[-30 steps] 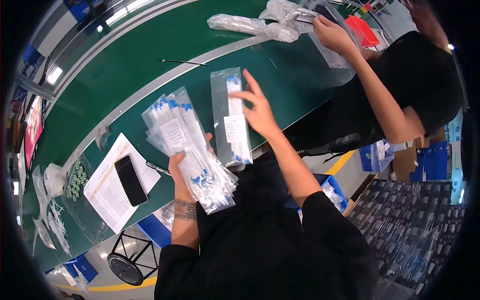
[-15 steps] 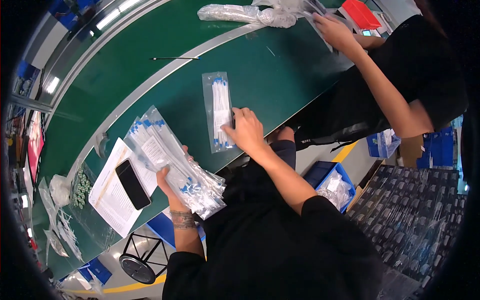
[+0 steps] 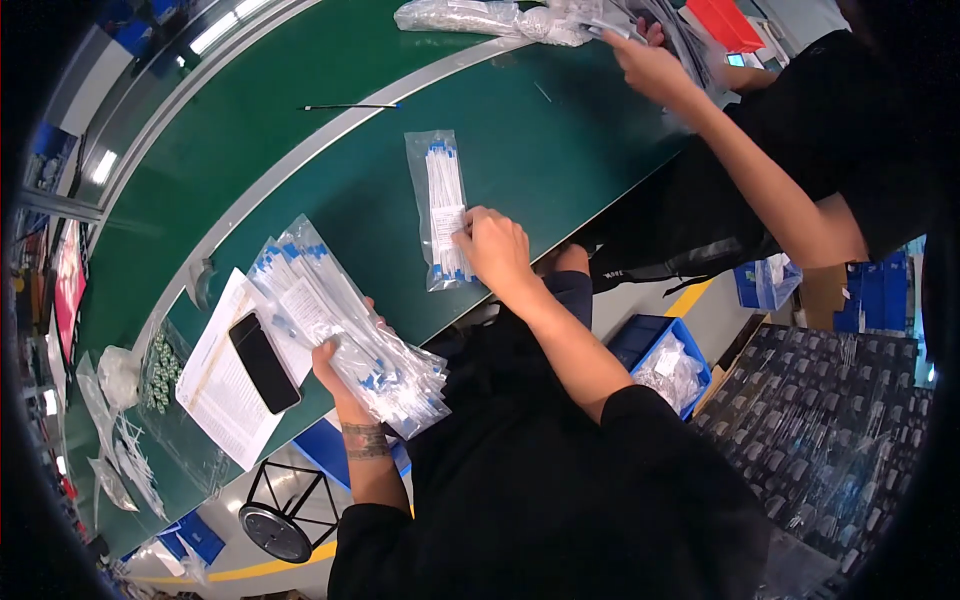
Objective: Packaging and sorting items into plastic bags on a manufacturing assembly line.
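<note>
Several clear plastic bags of thin white strips with blue ends [image 3: 350,335] lie stacked in my left hand [image 3: 330,372]. Its thumb is on top of the stack and the other fingers reach around the far side, partly hidden. A single bag of the same blue-ended white strips [image 3: 444,195], with a white label, lies flat on the green table [image 3: 520,170]. My right hand [image 3: 496,248] is at the lower right edge of that bag, fingers curled closed on it beside the label.
A black phone [image 3: 264,362] rests on printed sheets [image 3: 212,390] at left, near a bag of small green-and-white parts [image 3: 160,375]. A pen [image 3: 350,106] lies farther back. At right, another person's hand [image 3: 650,70] handles bags near a red bin [image 3: 725,25].
My right hand's fingers have curled in more at the edge of the single bag, whose strips now lean slightly differently. The other person's hands have shifted their bags.
</note>
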